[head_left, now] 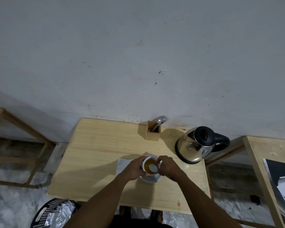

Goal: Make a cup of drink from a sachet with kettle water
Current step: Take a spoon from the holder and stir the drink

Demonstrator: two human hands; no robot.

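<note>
A white cup [143, 164] holding amber liquid stands on a white saucer [150, 179] in the middle of the wooden table [95, 155]. A pale patch [152, 167] shows in the liquid; I cannot tell whether it is a bag or a reflection. My left hand [133, 170] wraps the cup's left side. My right hand [167, 166] is closed against the cup's right rim, fingertips pinched at the edge. The steel kettle [196, 145] with a black lid and handle sits at the table's back right, apart from both hands.
A white napkin [122, 165] lies under the saucer's left side. A wooden holder [152, 133] with a spoon and fork stands at the back by the wall. A black basket [51, 213] with foil wrappers sits on the floor at the left. Another table [262, 162] stands at the right.
</note>
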